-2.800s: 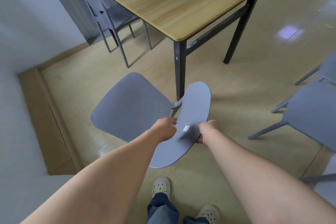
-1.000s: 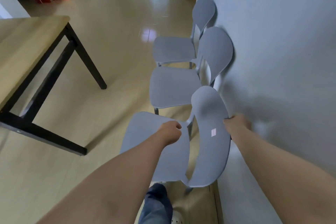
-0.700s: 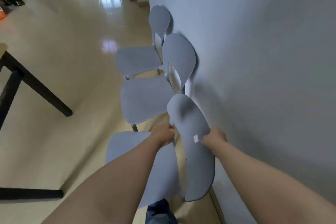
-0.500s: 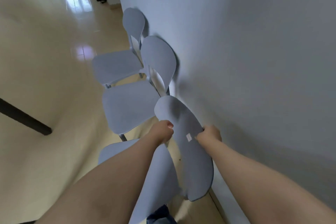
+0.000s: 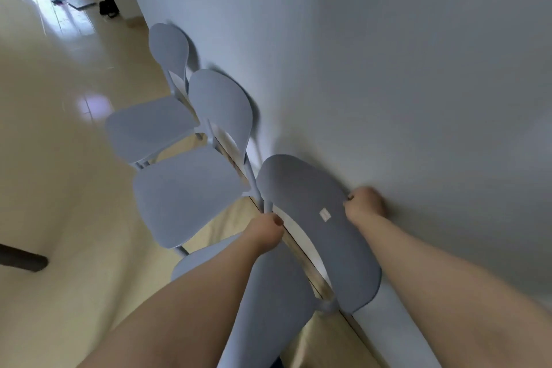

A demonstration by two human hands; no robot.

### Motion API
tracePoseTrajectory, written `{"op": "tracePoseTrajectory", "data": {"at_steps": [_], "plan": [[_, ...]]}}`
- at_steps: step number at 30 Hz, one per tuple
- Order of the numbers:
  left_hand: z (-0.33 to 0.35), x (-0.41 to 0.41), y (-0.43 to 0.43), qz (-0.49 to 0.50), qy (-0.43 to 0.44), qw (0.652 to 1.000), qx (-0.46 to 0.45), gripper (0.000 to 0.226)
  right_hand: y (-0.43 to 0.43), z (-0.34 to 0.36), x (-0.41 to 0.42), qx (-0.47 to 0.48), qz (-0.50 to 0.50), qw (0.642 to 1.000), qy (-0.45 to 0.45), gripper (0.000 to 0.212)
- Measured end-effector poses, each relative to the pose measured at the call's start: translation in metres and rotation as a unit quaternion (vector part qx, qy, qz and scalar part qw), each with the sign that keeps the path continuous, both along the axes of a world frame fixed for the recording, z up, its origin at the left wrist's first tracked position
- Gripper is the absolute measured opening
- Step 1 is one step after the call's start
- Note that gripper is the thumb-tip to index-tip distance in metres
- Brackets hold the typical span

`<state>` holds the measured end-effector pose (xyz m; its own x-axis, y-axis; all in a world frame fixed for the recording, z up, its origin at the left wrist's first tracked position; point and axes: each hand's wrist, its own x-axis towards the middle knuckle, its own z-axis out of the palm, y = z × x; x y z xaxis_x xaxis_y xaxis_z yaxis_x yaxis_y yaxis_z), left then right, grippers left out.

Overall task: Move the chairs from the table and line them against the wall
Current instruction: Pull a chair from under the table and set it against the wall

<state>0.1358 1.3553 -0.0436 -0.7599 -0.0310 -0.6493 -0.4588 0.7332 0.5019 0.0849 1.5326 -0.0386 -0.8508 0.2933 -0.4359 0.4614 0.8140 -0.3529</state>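
Both hands hold the back of the near chair (image 5: 316,227). The left hand (image 5: 267,231) has its grip closed tight on the left edge of the chair back, down where the back meets its post. The right hand (image 5: 364,206) has its grip closed on the right edge, and this hand is pressed close to the wall (image 5: 388,69). A small white sticker (image 5: 324,214) sits on the chair back between the two hands. The seat of this chair is low in the view, partly hidden by the left arm. The chair back is right beside the wall. Past it stand two more blue-grey chairs, the middle chair (image 5: 191,191) and the far chair (image 5: 149,125), with their backs near the same wall. That makes three chairs in one row. The floor (image 5: 53,188) is pale yellow and shiny. One dark table leg (image 5: 22,260) pokes in at the left edge. Some small things lie far down the hall, too blurry to tell.
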Motion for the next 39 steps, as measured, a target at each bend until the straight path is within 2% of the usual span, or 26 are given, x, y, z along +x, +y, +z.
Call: {"op": "tracePoseTrajectory", "data": {"at_steps": [3, 5, 7, 12, 30, 32, 35, 37, 39], "plan": [[0.004, -0.009, 0.021, -0.031, 0.003, 1.000, 0.000, 0.038, 0.004, 0.005, 0.003, -0.012, 0.002, 1.000, -0.016, 0.020], [0.007, -0.014, 0.034, -0.056, 0.008, 0.998, -0.009, 0.032, 0.008, 0.006, 0.010, -0.016, -0.003, 0.999, -0.037, 0.031], [0.010, -0.018, 0.049, -0.075, 0.014, 0.997, -0.014, 0.038, 0.013, 0.006, 0.021, -0.015, 0.006, 0.997, -0.073, 0.038], [0.014, -0.020, 0.073, -0.108, 0.020, 0.994, -0.025, 0.042, 0.033, 0.009, 0.033, -0.026, 0.032, 0.991, -0.127, 0.037], [0.024, 0.004, 0.080, -0.033, 0.042, 0.997, -0.059, 0.044, 0.044, 0.008, 0.047, 0.033, 0.100, 0.994, -0.043, 0.035], [0.023, 0.012, 0.085, -0.028, 0.043, 0.996, -0.069, 0.043, 0.047, 0.008, 0.048, 0.020, 0.099, 0.993, -0.057, 0.035], [0.023, 0.024, 0.094, -0.026, 0.043, 0.995, -0.086, 0.043, 0.051, 0.000, 0.063, -0.049, 0.083, 0.987, -0.125, 0.034], [0.023, 0.032, 0.099, -0.023, 0.040, 0.995, -0.090, 0.043, 0.054, -0.007, 0.075, -0.089, 0.060, 0.982, -0.155, 0.022], [0.022, 0.039, 0.102, -0.020, 0.036, 0.995, -0.092, 0.043, 0.056, -0.013, 0.081, -0.123, 0.021, 0.982, -0.142, 0.008]]}}
